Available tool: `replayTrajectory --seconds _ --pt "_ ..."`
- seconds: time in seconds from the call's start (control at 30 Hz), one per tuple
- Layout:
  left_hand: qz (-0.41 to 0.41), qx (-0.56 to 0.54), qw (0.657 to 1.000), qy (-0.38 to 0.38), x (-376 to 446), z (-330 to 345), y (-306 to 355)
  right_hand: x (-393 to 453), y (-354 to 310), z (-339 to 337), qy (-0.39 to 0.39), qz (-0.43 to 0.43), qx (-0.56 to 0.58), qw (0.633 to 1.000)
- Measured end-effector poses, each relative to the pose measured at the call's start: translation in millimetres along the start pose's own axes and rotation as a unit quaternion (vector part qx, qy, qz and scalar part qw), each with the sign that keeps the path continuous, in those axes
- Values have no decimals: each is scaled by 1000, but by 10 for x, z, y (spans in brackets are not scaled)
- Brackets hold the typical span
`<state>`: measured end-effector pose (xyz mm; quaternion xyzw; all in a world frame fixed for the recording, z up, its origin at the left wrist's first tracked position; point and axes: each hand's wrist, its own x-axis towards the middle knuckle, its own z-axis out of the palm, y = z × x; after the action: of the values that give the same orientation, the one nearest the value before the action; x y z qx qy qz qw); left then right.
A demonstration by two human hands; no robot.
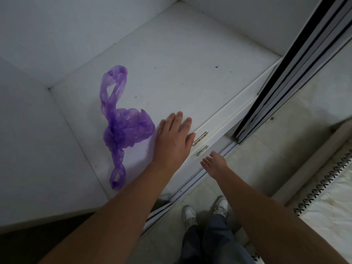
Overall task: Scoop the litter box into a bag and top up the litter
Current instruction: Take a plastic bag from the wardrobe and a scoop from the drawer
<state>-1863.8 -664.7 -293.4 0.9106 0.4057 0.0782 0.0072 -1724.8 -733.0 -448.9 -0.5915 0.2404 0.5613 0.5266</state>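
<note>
A crumpled purple plastic bag (pixel 122 126) lies on a white shelf (pixel 171 73) inside a closet, its two handles stretched out towards the back and the front. My left hand (pixel 174 138) is flat above the shelf just to the right of the bag, fingers spread, holding nothing. My right hand (pixel 214 163) hovers lower, near the shelf's front edge beside two small metal handles (pixel 200 138), fingers apart and empty. No litter box, scoop or litter is in view.
White closet walls enclose the shelf at the left and back. A dark-edged sliding door (pixel 297 69) stands at the right on a floor track. A tiled floor, my white shoes (pixel 190 216) and a bed edge (pixel 327 197) lie below and to the right.
</note>
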Motion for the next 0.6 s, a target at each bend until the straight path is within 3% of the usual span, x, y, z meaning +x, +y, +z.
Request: replayTrajectory --seconds 0.23,0.5,0.6 --pt "6 16 1000 21 6 76 -12 377 -21 219 -33 6 11 999" --pt "9 15 999 46 8 109 -32 514 21 46 27 4 -57 998" --pt "12 18 999 47 -4 103 -29 477 29 35 -10 1 -29 1000"
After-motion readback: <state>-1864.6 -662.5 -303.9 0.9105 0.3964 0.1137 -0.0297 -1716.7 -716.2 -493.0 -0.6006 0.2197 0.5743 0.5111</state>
